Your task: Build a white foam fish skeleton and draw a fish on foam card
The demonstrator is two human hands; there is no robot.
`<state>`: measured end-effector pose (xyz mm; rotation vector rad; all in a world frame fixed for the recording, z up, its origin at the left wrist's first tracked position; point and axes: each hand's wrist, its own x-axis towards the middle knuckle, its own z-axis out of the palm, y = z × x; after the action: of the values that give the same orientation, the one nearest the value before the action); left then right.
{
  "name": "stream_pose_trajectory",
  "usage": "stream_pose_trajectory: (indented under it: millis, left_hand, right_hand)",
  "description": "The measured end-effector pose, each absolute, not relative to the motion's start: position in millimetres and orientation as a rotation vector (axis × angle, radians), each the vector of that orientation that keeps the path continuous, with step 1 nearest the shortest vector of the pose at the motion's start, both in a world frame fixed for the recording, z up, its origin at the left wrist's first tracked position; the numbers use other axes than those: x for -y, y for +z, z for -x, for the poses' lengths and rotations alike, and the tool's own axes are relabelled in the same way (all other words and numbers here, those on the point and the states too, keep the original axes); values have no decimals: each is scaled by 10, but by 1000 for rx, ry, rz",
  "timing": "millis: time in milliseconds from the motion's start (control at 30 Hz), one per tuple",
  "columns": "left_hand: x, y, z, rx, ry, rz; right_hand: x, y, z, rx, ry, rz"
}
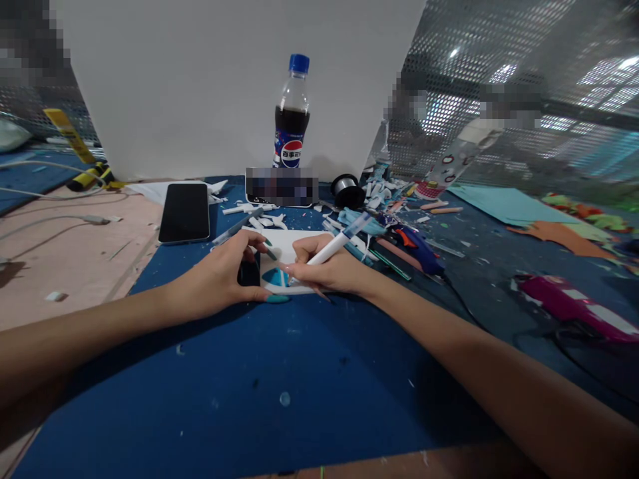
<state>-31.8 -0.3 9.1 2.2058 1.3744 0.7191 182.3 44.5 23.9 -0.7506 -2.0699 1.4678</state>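
My right hand (332,264) is closed around a white marker pen (332,249), which slants up to the right and has a clear, bluish back end. Its tip is near a blue patch (272,277) on a small white card (285,241) lying on the mat. My left hand (234,267) rests at the card's left side, its curved fingers apart. The left thumb lies along the near edge, and a green-nailed finger reaches over the top. Both hands hide parts of the card.
Behind the card stand a cola bottle (292,126), a wire spool (348,191) and white scraps. A black phone (184,213) lies left. On the right are a blue glue gun (418,249), a magenta corded tool (574,307), coloured paper (519,211) and a tumbler (452,159).
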Motion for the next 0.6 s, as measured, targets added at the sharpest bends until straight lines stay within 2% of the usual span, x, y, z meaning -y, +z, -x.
stream_pose_trajectory:
  millis: [600]
  left_hand:
    - [11,101,322,-1373,694,-2212]
  right_hand:
    - [-435,241,-1808,1990,1462,749]
